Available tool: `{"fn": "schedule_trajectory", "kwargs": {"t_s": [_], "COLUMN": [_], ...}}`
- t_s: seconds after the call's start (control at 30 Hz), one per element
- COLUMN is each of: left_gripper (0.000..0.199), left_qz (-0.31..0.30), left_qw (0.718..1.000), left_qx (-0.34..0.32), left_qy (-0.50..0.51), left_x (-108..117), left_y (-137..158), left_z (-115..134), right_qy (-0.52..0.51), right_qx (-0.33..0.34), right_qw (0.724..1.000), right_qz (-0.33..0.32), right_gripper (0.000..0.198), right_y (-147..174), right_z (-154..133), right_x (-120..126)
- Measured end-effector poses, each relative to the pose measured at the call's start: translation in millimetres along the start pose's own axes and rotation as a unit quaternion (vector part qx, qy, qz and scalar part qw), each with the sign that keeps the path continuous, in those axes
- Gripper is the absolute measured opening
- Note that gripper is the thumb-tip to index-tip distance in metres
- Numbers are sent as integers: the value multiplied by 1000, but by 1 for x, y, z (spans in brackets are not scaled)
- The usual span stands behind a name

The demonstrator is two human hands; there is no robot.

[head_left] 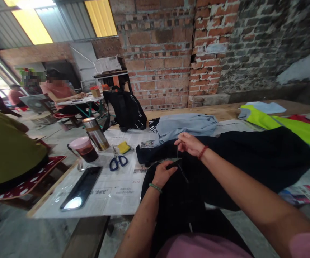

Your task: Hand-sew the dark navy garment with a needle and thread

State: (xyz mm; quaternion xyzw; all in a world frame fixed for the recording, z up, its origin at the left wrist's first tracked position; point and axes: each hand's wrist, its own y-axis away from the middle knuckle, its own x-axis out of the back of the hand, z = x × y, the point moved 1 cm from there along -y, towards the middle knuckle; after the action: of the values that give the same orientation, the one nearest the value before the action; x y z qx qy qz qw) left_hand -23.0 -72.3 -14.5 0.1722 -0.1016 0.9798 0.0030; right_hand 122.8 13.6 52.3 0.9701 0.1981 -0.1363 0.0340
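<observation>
A large piece of dark clothing (262, 161) spreads across the table and hangs down over my lap. My left hand (163, 175) pinches a fold of it between thumb and fingers. Above and slightly to the right, my right hand (188, 144) is raised with its fingertips pressed together. A thin thread (177, 153) runs down from those fingertips toward the cloth near my left hand. Whether a needle is in the right fingers is too small to tell. Blue-handled scissors (118, 162) lie to the left of the cloth, beside a small yellow object (123, 147).
On the newspaper-covered table (112, 204) are a phone (81, 188), a lidded cup (84, 148), a steel flask (95, 134), a black backpack (125, 109), light blue cloth (187, 125) and a neon yellow garment (292, 132). A person in olive (9, 150) sits close at left.
</observation>
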Motion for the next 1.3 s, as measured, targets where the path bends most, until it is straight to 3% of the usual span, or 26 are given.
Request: {"fn": "schedule_trajectory", "kwargs": {"t_s": [0.1,0.2,0.5,0.7,1.3], "left_gripper": [18,18,18,19,14], "left_qz": [2,-6,-18,-16,-21], "left_qw": [1000,999,993,986,990], "left_qx": [22,43,75,111,99], "left_qy": [12,31,94,124,103], "left_x": [2,2,4,2,2], "left_y": [-2,-3,-5,-4,-4], "left_z": [-3,-6,-5,0,1], "right_qy": [-54,-79,-62,-72,-5], "right_qx": [-7,-1,64,105,231], "right_qw": [998,997,994,987,960], "right_qz": [-7,-1,56,96,160], "right_gripper": [1,10,19,12,5], "right_y": [-12,-19,-22,-21,-11], "right_z": [-19,-39,-97,-132,-207], "right_x": [2,6,30,44,64]}}
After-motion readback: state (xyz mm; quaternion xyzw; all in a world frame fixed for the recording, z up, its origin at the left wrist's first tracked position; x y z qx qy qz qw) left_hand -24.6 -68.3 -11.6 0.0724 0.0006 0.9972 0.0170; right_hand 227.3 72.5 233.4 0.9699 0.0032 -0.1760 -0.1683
